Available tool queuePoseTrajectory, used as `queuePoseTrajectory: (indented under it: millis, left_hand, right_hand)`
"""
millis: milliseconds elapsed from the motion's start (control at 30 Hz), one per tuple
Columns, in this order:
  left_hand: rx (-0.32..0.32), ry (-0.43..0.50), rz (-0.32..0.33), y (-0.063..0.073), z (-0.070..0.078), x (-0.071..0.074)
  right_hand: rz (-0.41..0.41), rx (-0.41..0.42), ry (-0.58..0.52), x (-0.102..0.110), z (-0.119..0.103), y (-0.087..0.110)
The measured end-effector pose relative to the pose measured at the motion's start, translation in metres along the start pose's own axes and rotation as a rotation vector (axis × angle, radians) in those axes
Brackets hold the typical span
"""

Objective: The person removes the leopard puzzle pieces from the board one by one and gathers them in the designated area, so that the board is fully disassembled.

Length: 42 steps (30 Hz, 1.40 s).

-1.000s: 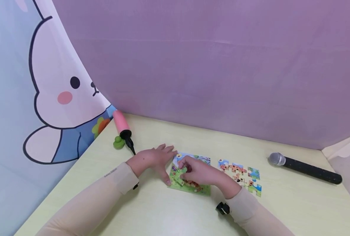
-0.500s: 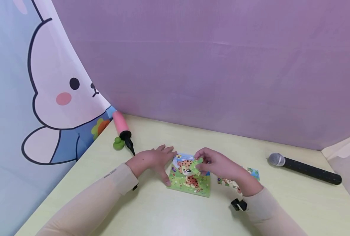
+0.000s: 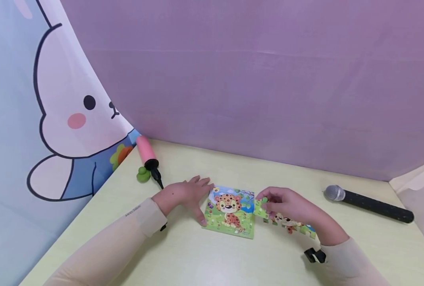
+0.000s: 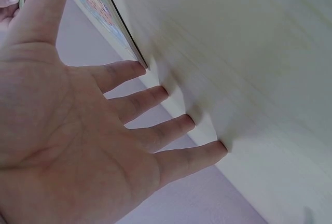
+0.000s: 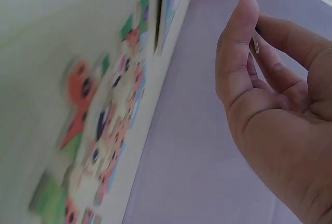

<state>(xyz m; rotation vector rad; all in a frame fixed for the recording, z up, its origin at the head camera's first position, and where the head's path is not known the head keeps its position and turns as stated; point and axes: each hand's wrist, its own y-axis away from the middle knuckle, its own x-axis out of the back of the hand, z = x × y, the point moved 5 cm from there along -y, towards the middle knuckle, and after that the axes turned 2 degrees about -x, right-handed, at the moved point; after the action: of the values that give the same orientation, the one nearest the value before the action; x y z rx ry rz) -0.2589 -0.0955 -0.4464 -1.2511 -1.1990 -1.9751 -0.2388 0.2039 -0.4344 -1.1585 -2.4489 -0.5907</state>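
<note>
A square picture board showing a spotted leopard on grass lies flat on the table. My left hand is at its left side, fingers spread and thumb near the lower left corner; in the left wrist view the index fingertip is right at the board's edge. Between thumb and fingers my right hand pinches a green jigsaw piece, just right of the board. Beneath the right hand lie loose jigsaw pieces, some covered by it; the right wrist view shows spotted orange and cream pieces.
At the back left a pink hand pump with a black nozzle lies beside a small green toy. A black microphone lies at the right. A purple cloth hangs behind the table.
My right hand has moved right with the green jigsaw piece, from over the board to above the loose pieces. The leopard picture is now fully uncovered. The left hand stays put.
</note>
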Motion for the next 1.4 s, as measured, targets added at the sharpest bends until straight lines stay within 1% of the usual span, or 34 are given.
queuePoseTrajectory:
  millis: [200,433,500,667,767,933,1167,1400]
  left_hand:
    - [0.001,0.005,0.004,0.001,0.001,-0.001]
    - [-0.005,-0.001,0.010,0.001,0.001,-0.001]
    - [-0.005,-0.002,0.012,0.000,0.001,-0.001]
    - [-0.001,-0.004,0.015,0.000,0.000,-0.001]
    - [-0.001,0.000,0.015,0.000,0.000,-0.002]
    - [-0.004,0.005,0.017,0.001,0.001,-0.002]
    - [0.004,0.005,0.009,0.000,0.001,-0.001]
    - [0.002,0.006,0.004,0.001,0.001,0.000]
  right_hand:
    - [-0.022,0.012,0.021,0.000,0.010,0.010]
    - [-0.034,-0.031,0.076,-0.007,0.021,0.019]
    - [-0.043,-0.033,0.072,-0.010,0.023,0.021]
    - [-0.096,-0.005,0.044,-0.017,0.026,0.024]
    - [-0.117,0.021,0.045,-0.019,0.026,0.025]
    - [-0.093,0.052,0.078,-0.021,0.024,0.026]
    - [-0.017,0.126,0.258,-0.019,0.018,0.028]
    - [-0.003,0.151,0.280,-0.021,0.016,0.029]
